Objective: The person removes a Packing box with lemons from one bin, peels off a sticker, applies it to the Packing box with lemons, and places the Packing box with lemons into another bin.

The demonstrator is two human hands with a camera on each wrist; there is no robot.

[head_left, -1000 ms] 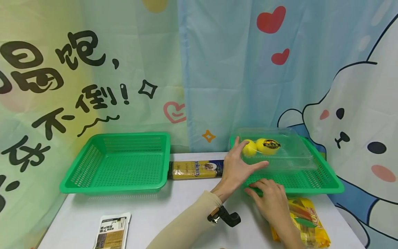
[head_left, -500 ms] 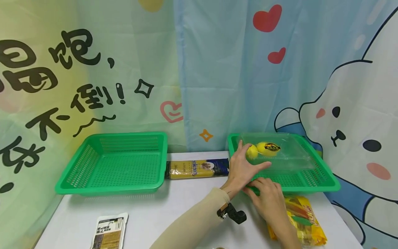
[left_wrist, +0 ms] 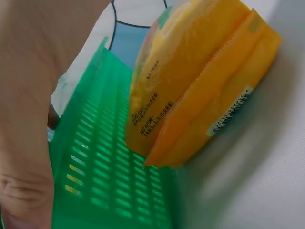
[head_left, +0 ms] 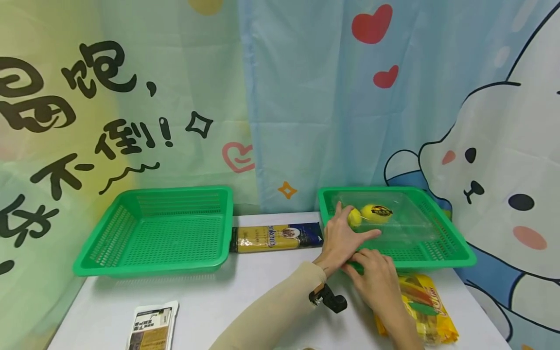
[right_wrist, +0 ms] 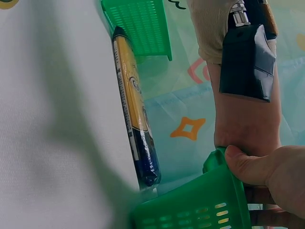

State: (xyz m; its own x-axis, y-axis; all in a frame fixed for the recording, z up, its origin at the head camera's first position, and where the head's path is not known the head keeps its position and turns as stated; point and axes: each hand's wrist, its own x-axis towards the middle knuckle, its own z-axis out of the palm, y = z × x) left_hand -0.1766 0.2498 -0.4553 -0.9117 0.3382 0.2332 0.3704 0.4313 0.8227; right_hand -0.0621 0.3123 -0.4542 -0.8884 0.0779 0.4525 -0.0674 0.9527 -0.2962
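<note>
In the head view, a clear plastic box (head_left: 409,218) with two yellow round fruits (head_left: 369,214) and a dark label lies in the right green basket (head_left: 459,253). My left hand (head_left: 343,240) is at the box's near left corner, its thumb stretched along the front and its straight fingers at the left end. Just below it, my right hand (head_left: 376,277) pinches the basket's near left rim. In the right wrist view, the right thumb (right_wrist: 245,162) lies over that rim, with fingers on the other side.
A second green basket (head_left: 153,265) stands on the left. Between the baskets lies a gold and blue packet (head_left: 280,236). A yellow packet (head_left: 430,311) is close before the right basket, and a white and brown pouch (head_left: 152,325) lies at front left. A printed curtain (head_left: 302,107) hangs behind.
The clear box has come down lower into the right basket, with the left hand staying at its corner. The right hand keeps its hold on the rim. The view has shifted slightly.
</note>
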